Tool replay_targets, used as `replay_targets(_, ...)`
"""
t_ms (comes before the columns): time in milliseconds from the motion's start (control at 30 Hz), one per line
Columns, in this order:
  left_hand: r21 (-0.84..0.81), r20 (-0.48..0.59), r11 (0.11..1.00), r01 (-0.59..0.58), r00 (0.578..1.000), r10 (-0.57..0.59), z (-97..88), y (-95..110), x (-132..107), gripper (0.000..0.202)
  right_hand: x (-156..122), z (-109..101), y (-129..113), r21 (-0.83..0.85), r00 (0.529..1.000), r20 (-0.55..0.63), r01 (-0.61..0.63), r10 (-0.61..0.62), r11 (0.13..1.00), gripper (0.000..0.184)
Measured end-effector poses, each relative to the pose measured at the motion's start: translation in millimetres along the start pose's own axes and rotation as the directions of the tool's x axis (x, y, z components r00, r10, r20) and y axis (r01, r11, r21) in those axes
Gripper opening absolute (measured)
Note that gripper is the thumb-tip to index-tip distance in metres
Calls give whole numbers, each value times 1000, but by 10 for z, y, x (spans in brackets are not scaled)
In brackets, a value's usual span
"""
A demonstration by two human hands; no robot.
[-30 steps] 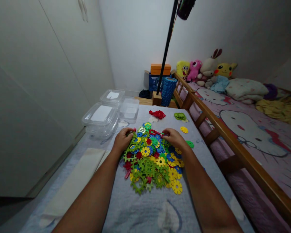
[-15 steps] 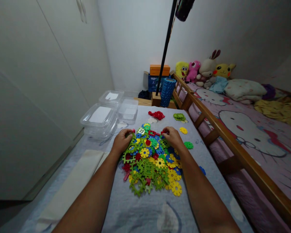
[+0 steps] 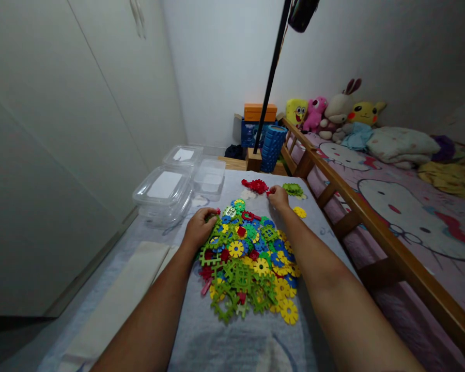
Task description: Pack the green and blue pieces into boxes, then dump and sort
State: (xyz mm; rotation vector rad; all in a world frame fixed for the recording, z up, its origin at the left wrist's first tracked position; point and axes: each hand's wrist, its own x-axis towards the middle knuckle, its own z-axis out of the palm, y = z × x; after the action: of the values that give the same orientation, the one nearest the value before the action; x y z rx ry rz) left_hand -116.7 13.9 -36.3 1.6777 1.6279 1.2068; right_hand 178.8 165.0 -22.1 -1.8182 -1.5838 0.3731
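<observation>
A mixed pile of notched plastic building pieces point(image 3: 236, 249), green, yellow, blue and red, lies on the cloth-covered table. Against the pile's left edge rests my left hand point(image 3: 200, 227), fingers curled, with a small pink piece point(image 3: 218, 211) showing at its fingertips. My right hand point(image 3: 279, 198) is beyond the pile at the far right, pinching a small red piece point(image 3: 269, 193) beside a red cluster point(image 3: 258, 186). Right of that hand sit a stack of green pieces point(image 3: 293, 189) and a yellow disc point(image 3: 299, 212).
Clear plastic boxes point(image 3: 165, 188) with white paper stand at the back left. A folded pale cloth point(image 3: 139, 279) lies along the left side. A wooden bed rail point(image 3: 344, 227) borders the right. Behind the table rises a black pole point(image 3: 271, 77) beside a blue ribbed cylinder point(image 3: 274, 147).
My right hand has moved away from the pile toward the far red cluster, with a red piece in its fingers. My left hand stays by the pile. The view has shifted slightly.
</observation>
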Motion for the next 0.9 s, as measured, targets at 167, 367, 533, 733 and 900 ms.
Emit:
replay_targets(167,-5,3,1000,-15,1000,15,0,-4,3,26,78,124,13,-4,1000,-23,-3,3,1000,32)
replay_targets(367,-3,-6,1000,-10,1000,10,-3,4,6,25,42,146,-15,69,999,-39,2,1,998,41)
replay_targets(533,-2,-4,1000,4,1000,-4,-5,13,-1,25,-140,-42,-4,223,999,-35,7,1,975,41)
replay_targets(733,10,-11,1000,5,1000,-5,5,-11,5,27,-659,-562,89,208,955,268,74,-130,975,28)
replay_targets(900,16,7,1000,8,1000,-8,2,-27,14,28,-1164,-815,97,-102,863,470,263,-187,959,22)
